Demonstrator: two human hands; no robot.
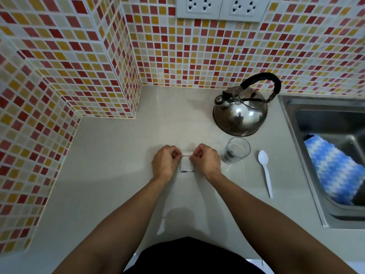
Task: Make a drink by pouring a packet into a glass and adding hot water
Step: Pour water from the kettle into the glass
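Observation:
A small white packet [186, 165] is held upright over the grey counter [118, 175]. My left hand [165, 162] pinches its top left corner and my right hand [205, 160] pinches its top right corner. To the right of my right hand stands a clear glass [236, 149], with something dark at its bottom. Behind the glass sits a steel kettle [241, 113] with a black handle. A white plastic spoon [265, 172] lies on the counter right of the glass.
A steel sink [308, 147] is set into the counter at the right, with a blue and white cloth [333, 171] inside. Mosaic-tiled walls close the left and back sides. Wall sockets [221, 6] are high above the kettle.

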